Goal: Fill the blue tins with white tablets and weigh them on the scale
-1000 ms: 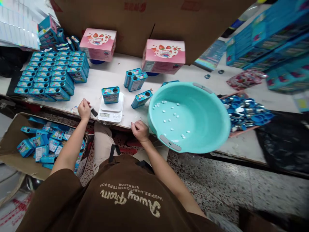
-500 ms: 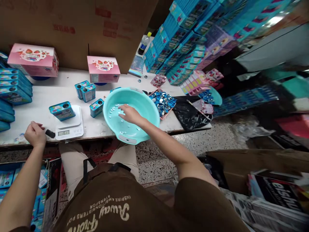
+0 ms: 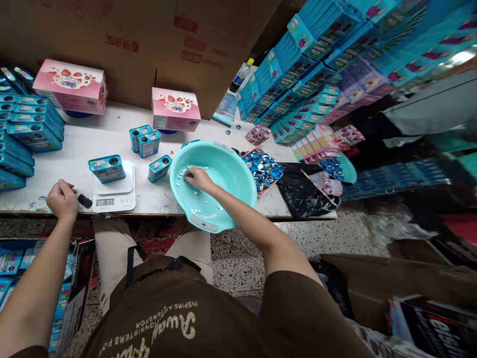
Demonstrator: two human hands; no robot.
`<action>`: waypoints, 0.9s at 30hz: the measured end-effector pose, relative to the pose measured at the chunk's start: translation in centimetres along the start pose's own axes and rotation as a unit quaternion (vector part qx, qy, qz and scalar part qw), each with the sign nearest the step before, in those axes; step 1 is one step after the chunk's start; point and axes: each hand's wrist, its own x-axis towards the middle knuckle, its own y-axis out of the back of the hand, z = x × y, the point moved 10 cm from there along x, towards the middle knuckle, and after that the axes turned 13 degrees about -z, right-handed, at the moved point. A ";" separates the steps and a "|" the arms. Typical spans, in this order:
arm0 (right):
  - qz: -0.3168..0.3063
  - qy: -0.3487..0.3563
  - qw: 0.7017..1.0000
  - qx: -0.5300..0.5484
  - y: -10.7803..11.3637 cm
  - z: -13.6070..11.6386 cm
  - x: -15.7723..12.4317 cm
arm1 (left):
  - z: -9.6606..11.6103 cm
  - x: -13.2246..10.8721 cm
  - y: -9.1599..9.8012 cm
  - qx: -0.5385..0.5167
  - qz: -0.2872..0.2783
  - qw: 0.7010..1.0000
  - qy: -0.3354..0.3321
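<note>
My right hand (image 3: 199, 179) reaches into a turquoise basin (image 3: 238, 184), fingers drawn together at the small white tablets (image 3: 179, 178) near its left wall. Whatever its fingertips hold is hidden. My left hand (image 3: 62, 199) rests as a loose fist on the table's front edge, with nothing visible in it. Beside it lies a small black object (image 3: 85, 201). A white kitchen scale (image 3: 128, 199) reading about 1517 carries a blue tin (image 3: 107, 169). Another blue tin (image 3: 160, 168) stands between scale and basin, and two more (image 3: 145, 141) stand behind.
Pink strawberry boxes (image 3: 176, 109) stand at the back against a large cardboard sheet (image 3: 130, 44). Blue tins (image 3: 35, 134) are stacked at the left. Right of the basin are a tray of blue caps (image 3: 263, 169), a black plastic bag (image 3: 298, 191) and tall stacked blue packs (image 3: 283, 69).
My right hand's fingers have drawn together among the tablets. My left hand has curled more tightly in its place. The whole view has shifted a little.
</note>
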 end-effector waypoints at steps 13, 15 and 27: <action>-0.096 0.090 0.991 -0.005 -2.3 -3.8 -0.7 | -0.9 -0.2 -0.8 0.026 -0.017 0.999 0.007; -0.091 0.076 0.993 -0.015 -2.8 -3.9 -1.0 | -0.9 -0.4 -1.0 0.035 -0.026 0.999 0.011; -0.100 0.034 0.994 -0.031 -2.4 -5.0 -1.7 | -1.3 -1.2 -1.2 0.016 -0.021 1.000 0.001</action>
